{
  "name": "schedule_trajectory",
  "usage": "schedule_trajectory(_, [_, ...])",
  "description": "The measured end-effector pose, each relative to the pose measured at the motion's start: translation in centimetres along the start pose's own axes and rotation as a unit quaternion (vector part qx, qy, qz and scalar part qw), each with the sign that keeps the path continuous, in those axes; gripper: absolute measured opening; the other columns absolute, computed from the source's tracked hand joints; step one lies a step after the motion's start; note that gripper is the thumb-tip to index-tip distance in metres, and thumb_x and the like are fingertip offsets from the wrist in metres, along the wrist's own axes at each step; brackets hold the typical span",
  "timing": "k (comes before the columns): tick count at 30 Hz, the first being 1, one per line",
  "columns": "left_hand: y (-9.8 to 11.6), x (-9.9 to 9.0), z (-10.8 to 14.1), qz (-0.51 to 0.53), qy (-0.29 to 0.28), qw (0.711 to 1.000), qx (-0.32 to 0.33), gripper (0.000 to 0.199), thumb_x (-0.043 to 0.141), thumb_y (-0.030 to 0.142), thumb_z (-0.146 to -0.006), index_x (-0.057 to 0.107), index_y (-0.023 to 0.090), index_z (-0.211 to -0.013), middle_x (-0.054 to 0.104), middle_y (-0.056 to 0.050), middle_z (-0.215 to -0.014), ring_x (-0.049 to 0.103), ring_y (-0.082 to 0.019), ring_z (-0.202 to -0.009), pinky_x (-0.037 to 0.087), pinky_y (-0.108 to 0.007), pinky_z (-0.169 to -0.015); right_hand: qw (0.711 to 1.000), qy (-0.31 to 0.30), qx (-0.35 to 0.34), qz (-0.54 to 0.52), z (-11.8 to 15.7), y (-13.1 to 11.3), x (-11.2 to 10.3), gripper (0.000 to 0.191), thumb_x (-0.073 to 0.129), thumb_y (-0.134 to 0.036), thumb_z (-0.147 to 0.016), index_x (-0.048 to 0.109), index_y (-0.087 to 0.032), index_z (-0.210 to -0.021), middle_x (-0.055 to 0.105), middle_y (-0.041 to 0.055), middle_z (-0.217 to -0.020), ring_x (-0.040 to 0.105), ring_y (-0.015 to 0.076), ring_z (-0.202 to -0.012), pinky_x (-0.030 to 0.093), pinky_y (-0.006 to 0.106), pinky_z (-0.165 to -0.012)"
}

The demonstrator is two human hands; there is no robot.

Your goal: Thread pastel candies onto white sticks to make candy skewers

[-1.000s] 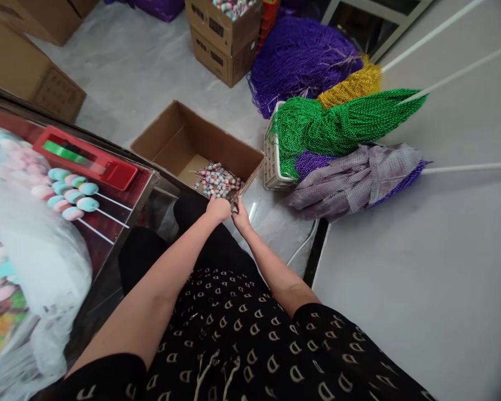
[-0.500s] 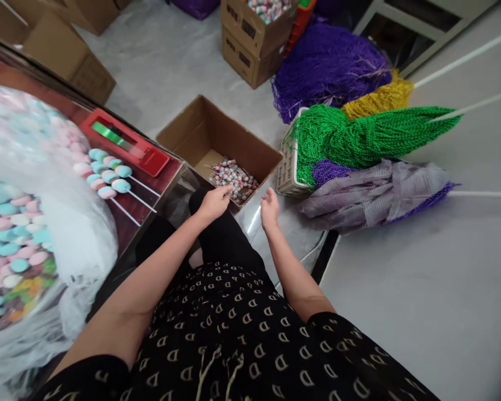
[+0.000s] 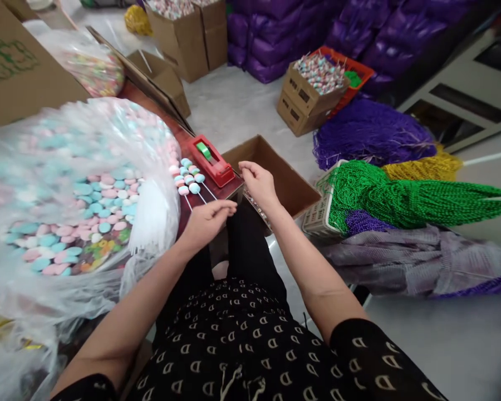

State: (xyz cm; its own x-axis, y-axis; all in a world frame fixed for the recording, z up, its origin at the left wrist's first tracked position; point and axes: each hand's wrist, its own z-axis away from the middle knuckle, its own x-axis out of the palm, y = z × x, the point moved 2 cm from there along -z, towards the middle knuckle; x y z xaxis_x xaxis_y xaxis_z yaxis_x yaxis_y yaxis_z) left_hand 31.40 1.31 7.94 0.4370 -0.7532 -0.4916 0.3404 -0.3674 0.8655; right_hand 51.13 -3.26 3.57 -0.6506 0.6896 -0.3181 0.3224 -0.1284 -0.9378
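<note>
Candy skewers (image 3: 189,179) beside the tape dispenser (image 3: 221,174) look soft, best held by their sticks (image 3: 201,198); left hand (image 3: 206,223) pressed together, right hand (image 3: 259,186) unclear.

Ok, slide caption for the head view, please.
Left hand near skewered candies, right hand near the red tape dispenser and open carton.

Repeated D (image 3: 256,333) on black top (image 3: 242,345), illegible green print (image 3: 8,60) on carton (image 3: 37,97)
</note>
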Motion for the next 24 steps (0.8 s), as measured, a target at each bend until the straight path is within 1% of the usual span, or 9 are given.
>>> schedule_trajectory(3, [-0.3,-3.7,-1.6,-0.077,0.132,0.988,0.011,0.037,0.051,0.032,-0.102,0.071,0.022,-0.131,0.076,-0.009,-0.133,0.071,-0.023,-0.124,0.056,-0.04,-0.115,0.99,-0.05,-0.03,0.131,-2.9,-1.8,0.8,0.034,0.052,-0.028,-0.103,0.085,-0.022,-0.111,0.082,0.0053,-0.117,0.074,0.0266,-0.116,0.055,0.042,-0.108])
schedule_trajectory(5, [-1.0,-5.0,-3.4,-0.14,0.174,0.974,0.036,0.054,0.063,0.031,-0.096,0.059,0.022,-0.149,0.061,-0.012,-0.155,0.057,-0.028,-0.146,0.047,-0.046,-0.125,0.974,-0.095,-0.028,0.202,-4.0,-2.9,1.3,0.036,0.052,-0.031,-0.104,0.086,-0.021,-0.109,0.083,0.0065,-0.112,0.074,0.0285,-0.112,0.055,0.041,-0.104])
schedule_trajectory(7, [-2.0,-5.5,-5.4,-0.18,0.177,0.966,0.051,0.088,0.078,0.035,-0.086,0.038,0.022,-0.164,0.039,-0.016,-0.173,0.035,-0.035,-0.162,0.033,-0.053,-0.133,0.958,-0.126,-0.019,0.256,-4.7,-3.9,1.8,0.036,0.054,-0.035,-0.104,0.087,-0.02,-0.107,0.083,0.0083,-0.107,0.075,0.0293,-0.107,0.055,0.039,-0.098])
schedule_trajectory(9, [-2.7,-5.4,-7.4,-0.2,0.17,0.964,0.043,0.117,0.089,0.043,-0.077,0.022,0.022,-0.171,0.021,-0.019,-0.18,0.018,-0.04,-0.168,0.021,-0.058,-0.137,0.943,-0.143,-0.005,0.299,-5.2,-4.9,2.0,0.036,0.057,-0.038,-0.103,0.087,-0.018,-0.101,0.083,0.0101,-0.101,0.075,0.0287,-0.101,0.054,0.037,-0.091])
schedule_trajectory(13, [-2.9,-4.4,-10.2,-0.247,0.152,0.957,-0.015,0.147,0.097,0.055,-0.064,0.005,0.023,-0.174,0.002,-0.021,-0.182,-0.001,-0.045,-0.169,0.011,-0.062,-0.136,0.92,-0.194,0.035,0.339,-6.1,-6.6,2.3,0.038,0.064,-0.045,-0.098,0.086,-0.016,-0.089,0.08,0.0105,-0.085,0.074,0.0246,-0.087,0.051,0.032,-0.077])
schedule_trajectory(16, [-2.6,-3.8,-11.1,-0.268,0.141,0.95,-0.071,0.153,0.098,0.056,-0.062,0.001,0.021,-0.174,-0.002,-0.022,-0.182,-0.004,-0.046,-0.168,0.008,-0.065,-0.135,0.912,-0.229,0.059,0.335,-6.3,-7.5,2.4,0.035,0.068,-0.044,-0.094,0.085,-0.014,-0.089,0.077,0.0082,-0.079,0.071,0.0203,-0.079,0.048,0.028,-0.069])
schedule_trajectory(19, [-2.8,-3.4,-11.5,-0.262,0.14,0.951,-0.083,0.152,0.096,0.056,-0.061,0.002,0.02,-0.174,0.001,-0.021,-0.183,-0.001,-0.047,-0.168,0.009,-0.066,-0.135,0.913,-0.23,0.076,0.328,-6.0,-7.9,2.4,0.031,0.07,-0.041,-0.091,0.084,-0.013,-0.092,0.077,0.0069,-0.081,0.069,0.0182,-0.076,0.047,0.026,-0.068])
schedule_trajectory(22, [-3.1,-3.1,-11.5,-0.263,0.151,0.95,-0.071,0.148,0.094,0.056,-0.062,0.005,0.02,-0.174,0.005,-0.02,-0.183,0.004,-0.047,-0.168,0.01,-0.066,-0.135,0.918,-0.213,0.053,0.331,-5.3,-8.2,2.6,0.027,0.069,-0.037,-0.093,0.084,-0.015,-0.094,0.078,0.0079,-0.089,0.071,0.0207,-0.086,0.05,0.028,-0.076])
schedule_trajectory(24, [-3.2,-3.0,-11.4,-0.269,0.161,0.947,-0.071,0.14,0.089,0.055,-0.066,0.007,0.019,-0.174,0.007,-0.019,-0.183,0.008,-0.047,-0.168,0.011,-0.065,-0.135,0.92,-0.178,0.008,0.348,-4.6,-8.7,2.7,0.025,0.066,-0.033,-0.095,0.084,-0.016,-0.097,0.079,0.0108,-0.105,0.071,0.0247,-0.101,0.053,0.032,-0.087])
